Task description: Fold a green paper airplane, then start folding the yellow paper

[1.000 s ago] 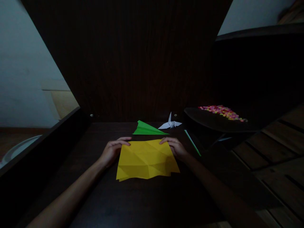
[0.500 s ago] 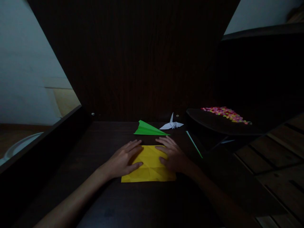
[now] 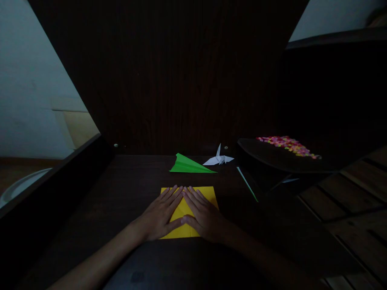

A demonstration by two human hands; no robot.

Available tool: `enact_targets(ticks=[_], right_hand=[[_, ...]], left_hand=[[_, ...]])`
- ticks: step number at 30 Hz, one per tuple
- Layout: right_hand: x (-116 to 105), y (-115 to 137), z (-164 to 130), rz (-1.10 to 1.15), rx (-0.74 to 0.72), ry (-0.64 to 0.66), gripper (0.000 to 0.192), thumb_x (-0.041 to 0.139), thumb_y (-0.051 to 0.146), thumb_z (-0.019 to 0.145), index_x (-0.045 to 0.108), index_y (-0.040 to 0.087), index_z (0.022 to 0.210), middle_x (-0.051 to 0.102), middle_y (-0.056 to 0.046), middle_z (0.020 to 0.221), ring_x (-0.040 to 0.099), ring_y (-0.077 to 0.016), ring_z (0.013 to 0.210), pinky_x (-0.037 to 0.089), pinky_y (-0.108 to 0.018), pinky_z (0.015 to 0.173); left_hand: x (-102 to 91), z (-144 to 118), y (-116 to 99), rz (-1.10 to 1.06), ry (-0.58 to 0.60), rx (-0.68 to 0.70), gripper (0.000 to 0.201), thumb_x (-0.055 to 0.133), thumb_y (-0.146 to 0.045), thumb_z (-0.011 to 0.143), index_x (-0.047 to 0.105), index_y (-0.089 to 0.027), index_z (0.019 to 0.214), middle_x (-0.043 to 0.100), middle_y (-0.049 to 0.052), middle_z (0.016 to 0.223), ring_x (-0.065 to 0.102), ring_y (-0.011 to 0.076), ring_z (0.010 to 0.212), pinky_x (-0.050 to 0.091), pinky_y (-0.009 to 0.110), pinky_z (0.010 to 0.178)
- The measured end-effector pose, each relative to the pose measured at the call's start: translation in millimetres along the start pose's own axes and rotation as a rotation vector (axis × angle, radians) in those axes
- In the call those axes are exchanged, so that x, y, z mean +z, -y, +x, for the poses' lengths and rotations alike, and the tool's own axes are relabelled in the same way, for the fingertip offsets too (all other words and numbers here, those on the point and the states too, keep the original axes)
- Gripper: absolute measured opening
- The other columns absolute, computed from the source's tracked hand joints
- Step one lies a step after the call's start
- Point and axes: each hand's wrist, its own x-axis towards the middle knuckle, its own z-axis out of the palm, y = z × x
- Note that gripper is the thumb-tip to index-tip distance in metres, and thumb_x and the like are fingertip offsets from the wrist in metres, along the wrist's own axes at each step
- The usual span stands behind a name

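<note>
A folded yellow paper sheet (image 3: pixel 208 195) lies flat on the dark wooden table (image 3: pixel 121 189) in front of me. My left hand (image 3: pixel 161 215) rests palm down on its left half, fingers stretched out. My right hand (image 3: pixel 201 213) lies flat on the right half. The fingertips and thumbs of both hands meet over the middle of the sheet. Neither hand grips anything; both press the paper against the table.
A green paper plane (image 3: pixel 189 164) lies just beyond the yellow sheet. A white paper crane (image 3: pixel 218 158) stands behind it. A thin green strip (image 3: pixel 247 184) lies to the right, beside a dark tray (image 3: pixel 272 155) with colourful small pieces (image 3: pixel 287 145).
The yellow sheet was open and held at its far corners; it has since been folded down smaller. Both hands slid toward me and together, flat on the paper.
</note>
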Motion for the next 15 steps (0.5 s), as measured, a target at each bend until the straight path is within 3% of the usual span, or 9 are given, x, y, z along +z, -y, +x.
enact_targets(ticks=[6, 15], right_hand=[[-6.9, -4.8, -3.3, -0.011, -0.007, 0.069, 0.076, 0.044, 0.055, 0.093, 0.025, 0.006, 0.149, 0.024, -0.018, 0.155, 0.019, -0.0295, 0.144, 0.023, -0.048, 0.118], [-9.8, -8.7, -5.5, 0.032, 0.029, 0.061, 0.090, 0.051, 0.065, 0.084, 0.025, 0.008, 0.149, 0.024, -0.018, 0.155, 0.020, -0.0309, 0.144, 0.021, -0.050, 0.117]], left_hand=[[0.8, -3.0, 4.7, 0.007, -0.002, 0.003, 0.082, 0.037, -0.064, 0.091, 0.003, -0.023, 0.153, 0.015, 0.009, 0.158, 0.014, 0.0290, 0.145, 0.020, 0.048, 0.117], [-3.6, -3.5, 8.5, 0.001, 0.034, -0.004, 0.086, 0.039, -0.068, 0.088, 0.002, -0.026, 0.153, 0.015, 0.008, 0.158, 0.017, 0.0302, 0.145, 0.015, 0.050, 0.117]])
